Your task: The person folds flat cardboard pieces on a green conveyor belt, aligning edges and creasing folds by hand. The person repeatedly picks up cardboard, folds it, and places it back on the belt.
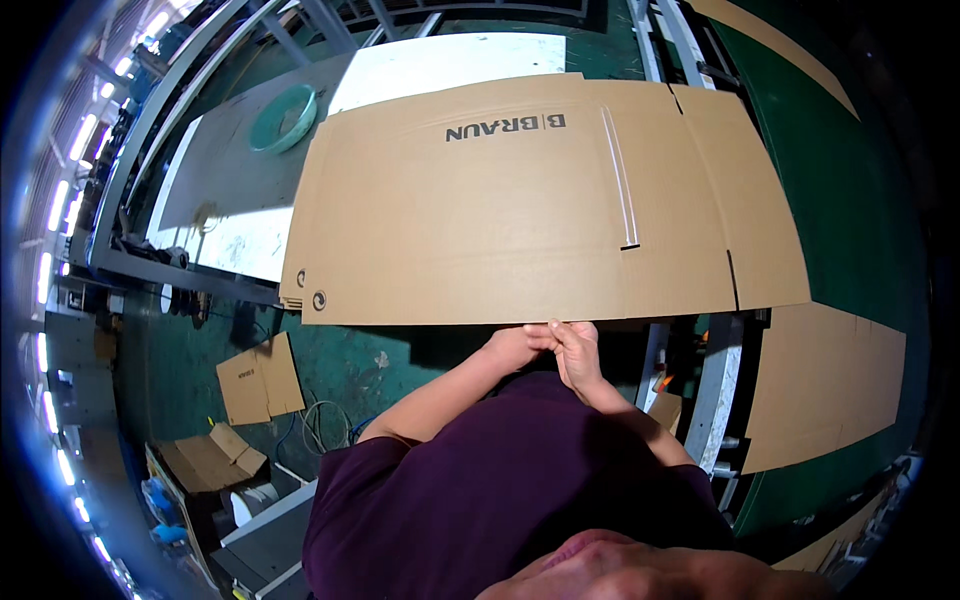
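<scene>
A wide flat sheet of brown cardboard [480, 210], creased and slotted, lies in front of me with dark printing on it. More sheet edges show beneath its left end, so it tops a stack. Just below the near edge, my left hand [514, 346] and my right hand [578, 358] meet, fingers closed and overlapping. The right thumb and fingertips come up to the cardboard's edge; whether they grip it cannot be told. Anything small between the fingers is hidden.
A pale green plastic bowl [283, 119] sits on the grey-white table [235, 180] at the far left. Metal frame rails [715, 390] and a green conveyor belt [810, 170] with another cardboard sheet [830, 385] run along the right. An open carton [210, 460] stands lower left.
</scene>
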`<state>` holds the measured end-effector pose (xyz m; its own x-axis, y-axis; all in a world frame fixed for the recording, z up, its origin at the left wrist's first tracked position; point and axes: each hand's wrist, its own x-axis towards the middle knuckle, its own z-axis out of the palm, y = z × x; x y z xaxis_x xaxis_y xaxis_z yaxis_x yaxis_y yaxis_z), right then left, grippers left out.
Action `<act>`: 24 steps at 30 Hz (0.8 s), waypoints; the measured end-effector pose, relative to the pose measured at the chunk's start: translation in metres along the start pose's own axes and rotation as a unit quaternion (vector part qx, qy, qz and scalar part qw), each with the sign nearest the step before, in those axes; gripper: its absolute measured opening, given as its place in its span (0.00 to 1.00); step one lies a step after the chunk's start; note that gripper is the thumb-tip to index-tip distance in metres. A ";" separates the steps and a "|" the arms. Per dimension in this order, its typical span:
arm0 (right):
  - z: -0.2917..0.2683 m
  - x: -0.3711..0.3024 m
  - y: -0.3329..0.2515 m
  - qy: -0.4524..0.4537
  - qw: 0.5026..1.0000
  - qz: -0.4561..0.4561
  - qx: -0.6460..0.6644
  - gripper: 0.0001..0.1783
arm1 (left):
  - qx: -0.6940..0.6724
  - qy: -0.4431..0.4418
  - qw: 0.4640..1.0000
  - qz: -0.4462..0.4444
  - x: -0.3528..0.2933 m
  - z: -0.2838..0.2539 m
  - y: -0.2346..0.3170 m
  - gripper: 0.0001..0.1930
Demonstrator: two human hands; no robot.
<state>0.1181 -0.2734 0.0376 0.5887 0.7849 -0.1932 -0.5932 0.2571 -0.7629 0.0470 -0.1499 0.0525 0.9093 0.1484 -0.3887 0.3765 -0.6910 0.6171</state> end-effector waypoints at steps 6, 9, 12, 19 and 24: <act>-0.004 -0.003 -0.035 -0.133 0.951 0.269 -0.079 0.18 | 0.042 0.157 0.958 0.236 -0.049 0.001 -0.020 0.13; -0.033 -0.023 -0.066 -0.127 0.949 0.265 -0.112 0.20 | -0.034 0.019 0.986 0.164 -0.078 -0.024 -0.031 0.15; -0.103 -0.054 -0.099 0.010 0.975 0.206 -0.085 0.17 | -0.091 0.135 0.974 0.155 -0.073 -0.049 -0.003 0.12; -0.247 -0.054 -0.167 0.333 0.919 -0.207 0.042 0.21 | 0.191 0.237 0.909 0.283 0.019 -0.014 0.048 0.15; -0.170 -0.043 -0.216 0.357 0.823 -0.375 -0.235 0.20 | 0.224 0.253 0.897 0.285 0.020 -0.014 0.051 0.11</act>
<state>0.3146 -0.4583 0.1058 0.9646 -0.0683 0.2546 0.2620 0.1405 -0.9548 0.0870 -0.1716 0.0858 0.9380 -0.0965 0.3331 -0.1818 -0.9547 0.2355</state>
